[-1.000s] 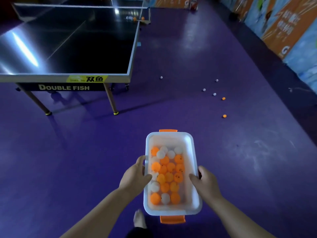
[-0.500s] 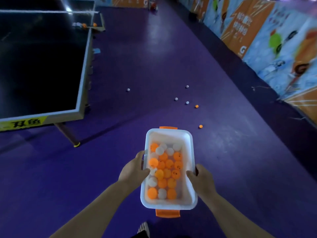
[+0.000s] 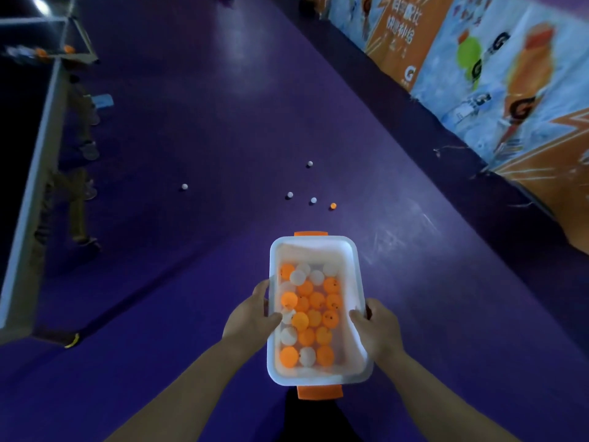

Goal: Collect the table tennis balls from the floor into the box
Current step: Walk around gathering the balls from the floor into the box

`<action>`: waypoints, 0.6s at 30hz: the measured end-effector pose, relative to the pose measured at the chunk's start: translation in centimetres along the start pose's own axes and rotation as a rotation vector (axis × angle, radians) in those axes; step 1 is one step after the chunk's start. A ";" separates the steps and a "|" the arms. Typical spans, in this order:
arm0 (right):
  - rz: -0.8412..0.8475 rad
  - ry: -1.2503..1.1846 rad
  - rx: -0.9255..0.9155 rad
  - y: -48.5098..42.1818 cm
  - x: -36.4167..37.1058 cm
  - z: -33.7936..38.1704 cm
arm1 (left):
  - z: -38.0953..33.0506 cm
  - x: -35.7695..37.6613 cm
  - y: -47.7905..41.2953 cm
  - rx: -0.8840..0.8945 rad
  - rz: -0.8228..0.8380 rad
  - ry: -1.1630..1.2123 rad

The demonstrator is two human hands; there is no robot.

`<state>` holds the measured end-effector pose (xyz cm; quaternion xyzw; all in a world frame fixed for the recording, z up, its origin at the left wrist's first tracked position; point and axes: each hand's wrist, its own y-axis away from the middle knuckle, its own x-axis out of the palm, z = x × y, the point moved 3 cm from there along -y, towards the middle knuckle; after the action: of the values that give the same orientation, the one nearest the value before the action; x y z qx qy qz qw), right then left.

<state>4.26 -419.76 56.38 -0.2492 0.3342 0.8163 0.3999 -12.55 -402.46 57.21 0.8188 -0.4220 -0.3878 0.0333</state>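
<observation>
a white rectangular plastic box (image 3: 314, 243) with orange end handles is held out in front of the person, above the purple vinyl floor (image 3: 165, 298). the left hand (image 3: 251, 314) grasps the box's left long rim with the thumb hooked over the edge, and the right hand (image 3: 379, 330) clasps the right long rim the same way, so neither hand is free. inside the box lies a bed of orange and white table tennis balls (image 3: 314, 317), about one layer deep, with the box's far end bare. on the floor beyond that far end lie the loose ones: a small orange ball (image 3: 333, 205) nearest, a pair of white balls (image 3: 313, 200) near it, a farther white ball (image 3: 309, 163) beyond them, and a lone white ball (image 3: 184, 186) well off to the box's front left. a dark table tennis table (image 3: 28, 186) stands well to the box's left and printed banners (image 3: 478, 74) line the wall to its right. the step in hand looks like carrying the box to that cluster. it wants the box kept level so nothing rolls out, then set down gently just short of the balls, since a nudge would likely scatter them. one hand can then pick the nearest first and the lone one last.
</observation>
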 end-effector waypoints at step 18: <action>0.028 0.131 -0.107 -31.6 2.7 17.0 | -4.4 -10.7 -31.4 -0.205 0.087 -0.049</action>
<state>26.28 -391.35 54.66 -0.3184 0.3187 0.8205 0.3520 7.60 -375.80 54.79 0.7824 -0.4159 -0.4469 0.1232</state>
